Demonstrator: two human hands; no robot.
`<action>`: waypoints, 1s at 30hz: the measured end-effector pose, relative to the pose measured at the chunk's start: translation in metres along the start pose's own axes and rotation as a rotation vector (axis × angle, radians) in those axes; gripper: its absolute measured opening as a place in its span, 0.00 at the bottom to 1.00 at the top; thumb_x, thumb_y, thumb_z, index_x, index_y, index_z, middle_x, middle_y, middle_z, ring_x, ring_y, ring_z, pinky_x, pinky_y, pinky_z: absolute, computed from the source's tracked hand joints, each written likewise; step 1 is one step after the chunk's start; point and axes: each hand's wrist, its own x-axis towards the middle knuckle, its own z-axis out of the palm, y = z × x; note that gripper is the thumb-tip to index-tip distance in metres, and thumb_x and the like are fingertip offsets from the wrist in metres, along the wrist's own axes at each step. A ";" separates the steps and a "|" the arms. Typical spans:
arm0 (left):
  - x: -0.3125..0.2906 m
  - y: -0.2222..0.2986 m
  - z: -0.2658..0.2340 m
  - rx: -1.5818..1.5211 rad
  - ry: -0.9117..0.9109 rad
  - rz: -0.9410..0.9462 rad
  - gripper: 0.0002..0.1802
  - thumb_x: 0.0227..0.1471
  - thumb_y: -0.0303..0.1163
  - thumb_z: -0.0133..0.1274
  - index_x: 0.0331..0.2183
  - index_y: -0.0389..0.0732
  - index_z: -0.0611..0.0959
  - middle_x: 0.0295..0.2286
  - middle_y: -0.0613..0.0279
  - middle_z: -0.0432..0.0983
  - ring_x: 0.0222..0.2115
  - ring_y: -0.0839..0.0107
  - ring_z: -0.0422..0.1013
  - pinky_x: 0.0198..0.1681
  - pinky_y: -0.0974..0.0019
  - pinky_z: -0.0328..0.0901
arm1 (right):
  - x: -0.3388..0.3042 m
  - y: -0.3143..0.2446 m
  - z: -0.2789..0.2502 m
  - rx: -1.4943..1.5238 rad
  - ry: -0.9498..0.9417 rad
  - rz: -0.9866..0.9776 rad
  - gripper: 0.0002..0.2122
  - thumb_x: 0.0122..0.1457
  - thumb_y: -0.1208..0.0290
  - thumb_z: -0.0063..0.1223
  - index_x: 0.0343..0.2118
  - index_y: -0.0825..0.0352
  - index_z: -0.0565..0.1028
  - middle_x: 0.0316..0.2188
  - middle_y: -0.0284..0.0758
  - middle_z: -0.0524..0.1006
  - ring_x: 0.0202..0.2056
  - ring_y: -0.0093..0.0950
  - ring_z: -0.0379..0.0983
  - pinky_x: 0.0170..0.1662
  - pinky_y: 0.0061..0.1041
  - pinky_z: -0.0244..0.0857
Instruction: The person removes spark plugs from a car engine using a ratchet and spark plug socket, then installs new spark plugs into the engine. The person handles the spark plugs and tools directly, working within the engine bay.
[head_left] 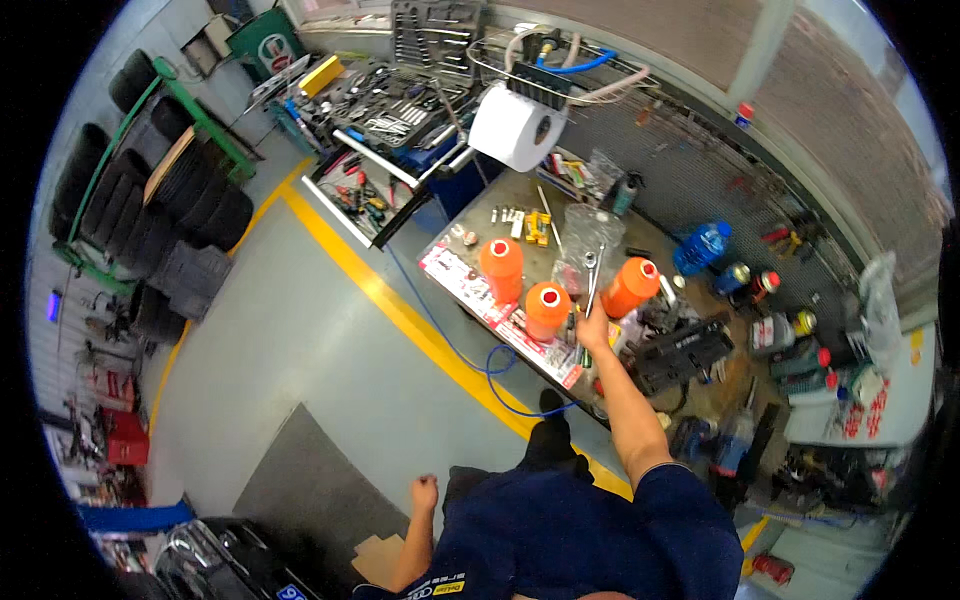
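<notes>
My right hand (592, 328) reaches over the workbench, fingers closed around the handle of a chrome ratchet wrench (592, 272). The ratchet's head points away from me, over a clear plastic bag (578, 250). Beside that hand stand three orange bottles: one bottle (547, 312) just left of it, another bottle (501, 268) farther left, and a tilted bottle (632, 287) on its right. Down at my side, away from the bench, my left hand (424, 492) is curled into a loose fist, with nothing visible in it.
A black tool case (682, 355) lies right of my right arm. Behind the bench, a paper roll (518, 128) hangs below a wire basket. An open tool drawer (362, 195) juts out at the left. A blue hose (490, 372) loops down to the floor. Tyres (200, 185) are stacked far left.
</notes>
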 end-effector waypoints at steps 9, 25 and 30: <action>-0.120 -0.095 0.072 -0.138 0.192 -0.447 0.24 0.54 0.47 0.57 0.41 0.37 0.88 0.36 0.50 0.85 0.37 0.54 0.81 0.46 0.54 0.72 | 0.105 0.030 0.065 -0.500 0.082 -0.321 0.23 0.51 0.53 0.69 0.39 0.70 0.81 0.30 0.47 0.82 0.30 0.42 0.79 0.36 0.44 0.71; -0.303 -0.381 0.097 -0.575 0.520 -0.911 0.27 0.57 0.52 0.49 0.41 0.40 0.89 0.44 0.43 0.82 0.48 0.42 0.76 0.54 0.49 0.70 | -0.468 -0.106 0.207 -0.115 -1.050 -0.756 0.20 0.58 0.53 0.59 0.44 0.66 0.80 0.38 0.44 0.82 0.37 0.38 0.80 0.38 0.42 0.73; -0.339 -0.452 0.079 -0.657 0.540 -1.019 0.26 0.55 0.49 0.51 0.41 0.38 0.89 0.44 0.44 0.82 0.48 0.43 0.77 0.55 0.49 0.70 | -0.521 -0.097 0.223 -0.314 -1.145 -0.467 0.20 0.60 0.53 0.56 0.45 0.64 0.80 0.40 0.43 0.82 0.39 0.36 0.80 0.39 0.41 0.73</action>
